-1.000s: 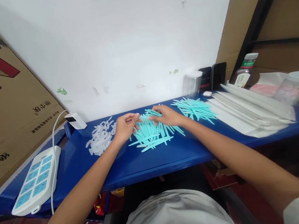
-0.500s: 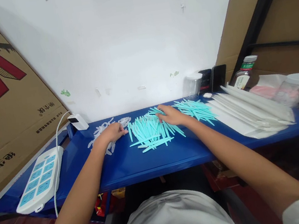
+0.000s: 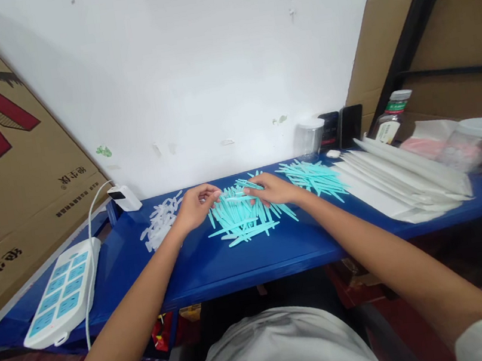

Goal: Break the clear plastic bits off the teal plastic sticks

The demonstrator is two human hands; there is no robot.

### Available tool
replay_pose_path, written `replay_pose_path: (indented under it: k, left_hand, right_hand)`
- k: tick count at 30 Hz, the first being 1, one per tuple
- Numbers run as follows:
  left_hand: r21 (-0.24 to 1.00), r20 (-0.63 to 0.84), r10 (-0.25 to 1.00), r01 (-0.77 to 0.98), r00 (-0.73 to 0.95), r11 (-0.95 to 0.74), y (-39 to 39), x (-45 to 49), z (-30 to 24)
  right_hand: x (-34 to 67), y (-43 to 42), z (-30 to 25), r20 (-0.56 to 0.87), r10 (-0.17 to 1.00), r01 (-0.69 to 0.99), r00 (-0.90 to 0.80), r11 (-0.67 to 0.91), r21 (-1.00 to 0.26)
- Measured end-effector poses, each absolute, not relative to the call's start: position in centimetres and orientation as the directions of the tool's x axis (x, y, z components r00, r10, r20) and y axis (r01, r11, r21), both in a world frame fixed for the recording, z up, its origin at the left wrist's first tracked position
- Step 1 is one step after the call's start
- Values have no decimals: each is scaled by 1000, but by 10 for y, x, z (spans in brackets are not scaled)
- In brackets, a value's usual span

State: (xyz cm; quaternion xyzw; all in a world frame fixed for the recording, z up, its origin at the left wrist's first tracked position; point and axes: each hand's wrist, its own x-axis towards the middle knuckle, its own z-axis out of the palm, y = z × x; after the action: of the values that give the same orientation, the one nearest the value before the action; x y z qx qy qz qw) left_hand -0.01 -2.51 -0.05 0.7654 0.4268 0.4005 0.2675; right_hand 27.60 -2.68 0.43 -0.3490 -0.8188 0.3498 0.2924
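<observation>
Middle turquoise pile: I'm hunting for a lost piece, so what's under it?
Blue tabletop shows along the near edge of the middle turquoise pile. What lies directly beneath its middle is covered; the right hand also hides part of the pile.

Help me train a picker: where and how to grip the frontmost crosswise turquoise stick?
Pinch the turquoise stick centrally, across its narrow width, probably from above and the near side: it lies crosswise at the front of the middle pile, nearest the table edge.

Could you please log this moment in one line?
left hand: at central turquoise pile, hold unclear | right hand: holding turquoise sticks
</observation>
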Motion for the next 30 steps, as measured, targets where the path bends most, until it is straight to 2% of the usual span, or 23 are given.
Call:
replay_pose_path:
  k: [8, 13, 18, 30]
  left_hand:
    - [809, 373, 880, 361, 295, -464, -25, 10, -14]
    - [819, 429, 873, 308, 230, -484, -26, 11, -11]
    - [868, 398, 896, 235, 195, -437, -28, 13, -9]
    - [883, 403, 896, 178, 186, -434, -25, 12, -12]
  right_hand:
    - [274, -28, 4, 269, 751, 341, -603, 548, -764]
    - [275, -27, 3, 263, 751, 307, -605, 525, -794]
    - [275, -27, 4, 253, 748, 281, -614, 506, -815]
    - [275, -27, 4, 258, 766, 280, -588, 493, -824]
